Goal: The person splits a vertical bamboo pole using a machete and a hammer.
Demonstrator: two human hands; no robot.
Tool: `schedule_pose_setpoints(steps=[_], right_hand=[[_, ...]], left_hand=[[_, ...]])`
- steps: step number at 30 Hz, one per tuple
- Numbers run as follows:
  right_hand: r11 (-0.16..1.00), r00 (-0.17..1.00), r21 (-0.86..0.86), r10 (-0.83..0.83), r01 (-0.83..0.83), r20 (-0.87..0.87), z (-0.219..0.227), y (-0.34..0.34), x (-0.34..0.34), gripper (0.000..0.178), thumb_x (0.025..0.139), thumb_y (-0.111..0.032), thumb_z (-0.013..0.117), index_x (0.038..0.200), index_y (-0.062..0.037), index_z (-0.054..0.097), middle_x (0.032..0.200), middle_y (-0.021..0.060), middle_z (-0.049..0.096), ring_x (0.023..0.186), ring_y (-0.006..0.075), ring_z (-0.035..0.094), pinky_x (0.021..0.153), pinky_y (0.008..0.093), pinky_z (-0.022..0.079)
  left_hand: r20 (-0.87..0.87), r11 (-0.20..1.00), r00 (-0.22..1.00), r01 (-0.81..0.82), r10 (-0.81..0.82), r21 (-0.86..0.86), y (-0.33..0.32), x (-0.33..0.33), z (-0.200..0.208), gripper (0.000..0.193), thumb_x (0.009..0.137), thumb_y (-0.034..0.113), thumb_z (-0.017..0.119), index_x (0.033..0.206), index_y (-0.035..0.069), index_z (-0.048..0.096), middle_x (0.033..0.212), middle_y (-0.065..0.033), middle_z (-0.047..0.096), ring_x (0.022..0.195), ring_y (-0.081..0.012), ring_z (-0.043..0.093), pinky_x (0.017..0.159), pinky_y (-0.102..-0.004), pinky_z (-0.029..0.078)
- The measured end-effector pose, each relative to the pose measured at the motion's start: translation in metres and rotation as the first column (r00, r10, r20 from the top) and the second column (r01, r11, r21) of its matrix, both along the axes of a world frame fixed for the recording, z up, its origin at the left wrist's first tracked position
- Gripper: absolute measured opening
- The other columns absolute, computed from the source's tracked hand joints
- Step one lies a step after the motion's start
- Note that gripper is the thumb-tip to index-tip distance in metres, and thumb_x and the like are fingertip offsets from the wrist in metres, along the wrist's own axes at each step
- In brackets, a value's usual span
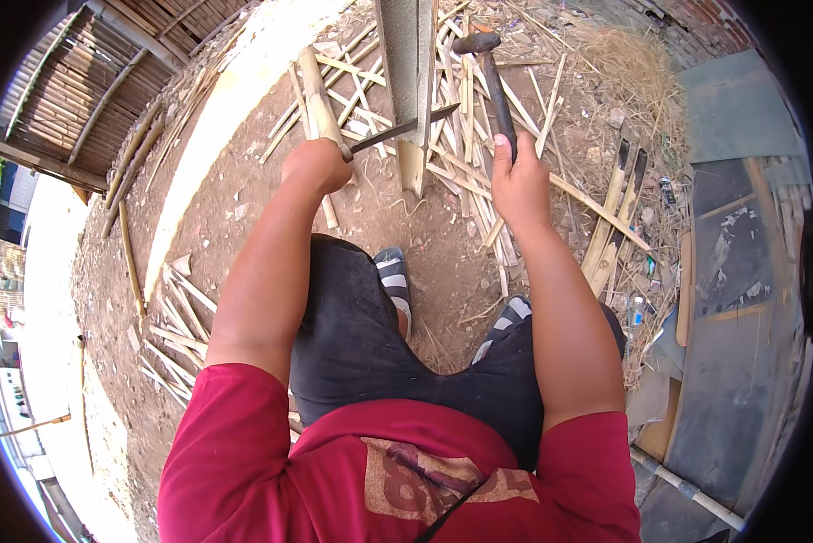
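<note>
My left hand (pixel 319 168) is closed around the grip of a long dark-bladed knife (pixel 388 132). The blade reaches right and crosses a tall channel-shaped piece (pixel 408 68), grey above and pale yellowish at its lower end; whether it cuts in or only touches, I cannot tell. Just beyond my left fist lies a pale round pole (pixel 316 86), its near end by the knife's grip. In my right hand (pixel 521 187) is a hammer (pixel 497 86), head up, right of the tall piece and apart from it. My fingers hide both grips' lower parts.
Pale split strips (pixel 465 154) lie criss-crossed on the dirt beyond my feet; another pile of strips (pixel 182 330) is at left. Straw (pixel 628 68), two dark-tipped slats (pixel 616 204), a plastic bottle (pixel 637 312) and dark sheets (pixel 737 253) are at right.
</note>
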State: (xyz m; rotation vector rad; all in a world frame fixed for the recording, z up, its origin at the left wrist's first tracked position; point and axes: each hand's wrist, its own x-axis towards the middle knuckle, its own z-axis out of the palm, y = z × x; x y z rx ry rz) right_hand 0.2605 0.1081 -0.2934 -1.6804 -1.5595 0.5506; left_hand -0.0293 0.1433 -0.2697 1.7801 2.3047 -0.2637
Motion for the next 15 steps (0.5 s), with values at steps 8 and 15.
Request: schedule_pose_setpoints(steps=[8,15], right_hand=[[0.994,0.998,0.096,0.049,-0.044,-0.047,0.026,0.002,0.003,0.038,0.107,-0.038,0.052,0.105,-0.0024,0.064,0.081,0.024,0.069,0.082,0.0448,0.069,0.071,0.0509,0.052],[0.996,0.994,-0.089,0.004,0.005,0.105,-0.034,0.003,0.002,0.039,0.106,-0.039,0.053,0.108,-0.0019,0.063,0.083,0.0267,0.07,0.085,0.0477,0.069,0.075,0.0548,0.052]], left_hand=[[-0.017,1.0,1.0,-0.006,0.006,0.001,-0.002,0.0,-0.006,0.031,0.089,0.026,0.064,0.112,0.011,0.079,0.113,-0.0173,0.075,0.105,-0.0338,0.072,0.09,-0.0443,0.058],[-0.022,1.0,1.0,0.019,-0.02,-0.014,-0.004,0.003,0.005,0.033,0.09,0.03,0.065,0.112,0.008,0.078,0.111,-0.0171,0.075,0.104,-0.0344,0.072,0.09,-0.0449,0.057]])
